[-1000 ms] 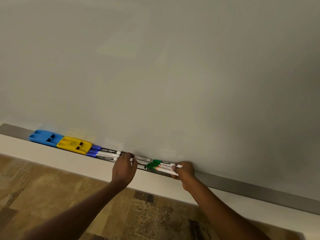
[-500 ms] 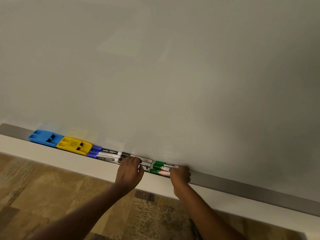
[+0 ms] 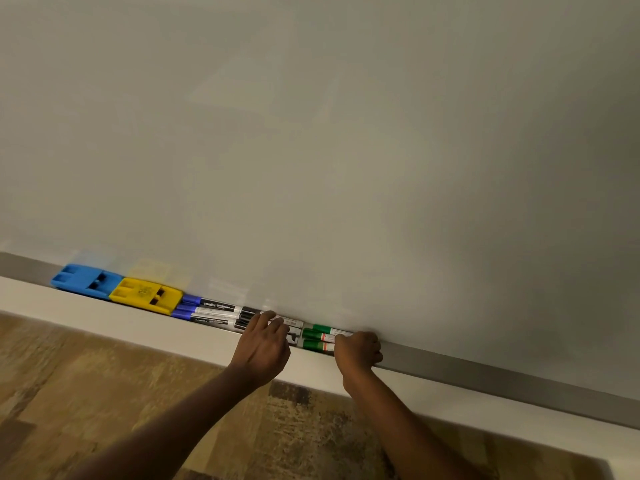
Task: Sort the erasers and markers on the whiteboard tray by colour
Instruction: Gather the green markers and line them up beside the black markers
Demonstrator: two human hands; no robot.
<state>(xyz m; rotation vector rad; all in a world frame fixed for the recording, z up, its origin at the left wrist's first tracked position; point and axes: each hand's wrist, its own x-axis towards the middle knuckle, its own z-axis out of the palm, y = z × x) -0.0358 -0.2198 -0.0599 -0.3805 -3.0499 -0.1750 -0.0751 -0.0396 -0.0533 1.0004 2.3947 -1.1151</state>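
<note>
Tray [image 3: 485, 372] holds blue eraser [image 3: 85, 280], yellow eraser [image 3: 145, 294], blue markers [image 3: 211, 311], green markers [image 3: 317, 337]

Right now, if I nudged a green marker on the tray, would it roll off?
Likely stiff and light: the green markers are slim plastic barrels. Being round, one could roll, though packed side by side in the tray probably checks that.

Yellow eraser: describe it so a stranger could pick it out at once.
Follow the metal tray along the bottom of the whiteboard leftward. The yellow eraser lies second from the left in the row, between the blue eraser and the blue-capped markers; it is the only yellow thing.
</note>
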